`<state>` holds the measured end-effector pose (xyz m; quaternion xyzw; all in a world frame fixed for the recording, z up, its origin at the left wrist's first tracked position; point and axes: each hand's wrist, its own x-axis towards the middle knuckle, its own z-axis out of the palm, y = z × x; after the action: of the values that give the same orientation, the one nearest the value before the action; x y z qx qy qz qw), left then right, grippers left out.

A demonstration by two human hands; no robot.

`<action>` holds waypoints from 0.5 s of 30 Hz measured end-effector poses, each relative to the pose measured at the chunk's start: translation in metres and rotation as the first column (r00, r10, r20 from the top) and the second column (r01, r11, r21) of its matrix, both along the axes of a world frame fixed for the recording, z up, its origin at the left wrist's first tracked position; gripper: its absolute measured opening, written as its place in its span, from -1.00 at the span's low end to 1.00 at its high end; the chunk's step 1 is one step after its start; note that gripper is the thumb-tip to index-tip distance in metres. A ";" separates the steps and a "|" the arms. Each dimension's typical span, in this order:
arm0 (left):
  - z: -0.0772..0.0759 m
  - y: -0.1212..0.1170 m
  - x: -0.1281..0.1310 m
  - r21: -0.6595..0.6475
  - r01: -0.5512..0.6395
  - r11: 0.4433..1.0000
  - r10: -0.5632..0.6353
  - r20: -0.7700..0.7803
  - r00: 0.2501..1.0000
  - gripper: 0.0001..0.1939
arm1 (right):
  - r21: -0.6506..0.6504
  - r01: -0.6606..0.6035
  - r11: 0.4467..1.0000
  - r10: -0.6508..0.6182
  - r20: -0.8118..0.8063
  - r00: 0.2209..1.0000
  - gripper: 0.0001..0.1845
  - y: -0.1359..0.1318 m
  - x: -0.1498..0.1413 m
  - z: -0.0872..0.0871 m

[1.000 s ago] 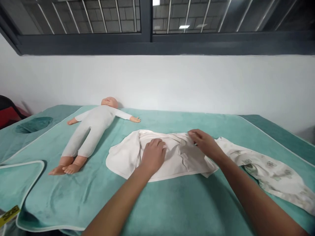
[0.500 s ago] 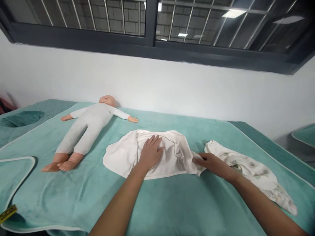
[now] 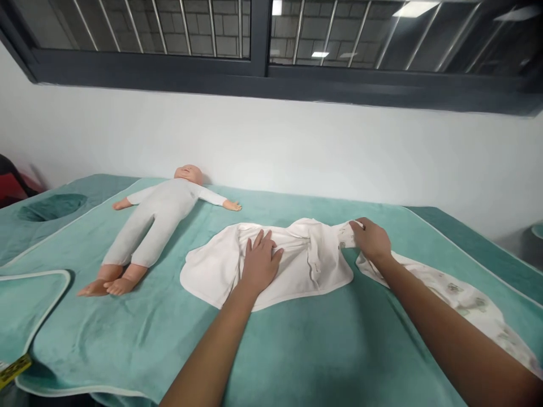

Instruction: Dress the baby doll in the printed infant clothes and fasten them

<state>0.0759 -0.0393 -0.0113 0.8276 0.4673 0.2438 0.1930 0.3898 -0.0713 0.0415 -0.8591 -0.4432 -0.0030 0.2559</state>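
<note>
A white baby shirt (image 3: 297,265) lies spread on the teal bed cover, its pale inside facing up. My left hand (image 3: 261,263) rests flat on the shirt's middle, fingers spread. Out at the right, my right hand (image 3: 372,240) pinches the end of a sleeve (image 3: 347,235), which is pulled straight and shows a small print. Partly behind my right forearm lies a second white garment (image 3: 458,291) with a green animal-like print. A baby doll (image 3: 167,212) in a white bodysuit lies on its back to the left, arms out.
The teal cover (image 3: 297,362) runs back to a white wall (image 3: 297,152) below a dark-framed window (image 3: 258,37) with bars. A folded teal edge (image 3: 29,316) and a yellow-black tag (image 3: 14,370) are at the lower left. Something red and black (image 3: 12,183) stands at the far left.
My right hand has moved up and to the right with the sleeve end, so the sleeve now stretches outward. My left hand stays on the shirt. The view has shifted slightly.
</note>
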 end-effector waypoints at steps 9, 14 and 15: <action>-0.003 0.004 0.004 0.043 -0.028 0.999 0.030 -0.055 0.998 -0.54 | 0.326 -0.095 0.941 0.083 0.050 0.995 -0.61 0.009 -0.004 -0.038; -0.003 0.008 0.007 0.045 -0.015 0.999 0.021 -0.133 0.991 -0.47 | 0.144 0.012 0.990 -0.010 -0.016 1.000 -0.51 0.001 -0.011 -0.038; -0.004 0.008 0.007 0.046 -0.013 0.999 0.019 -0.147 0.989 -0.45 | 0.080 0.026 0.996 -0.021 -0.058 0.998 -0.50 0.000 -0.011 -0.036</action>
<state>0.0831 -0.0310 -0.0148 0.8437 0.4812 0.1942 0.1373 0.3791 -0.0714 0.0052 -0.8530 -0.4250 0.0006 0.3028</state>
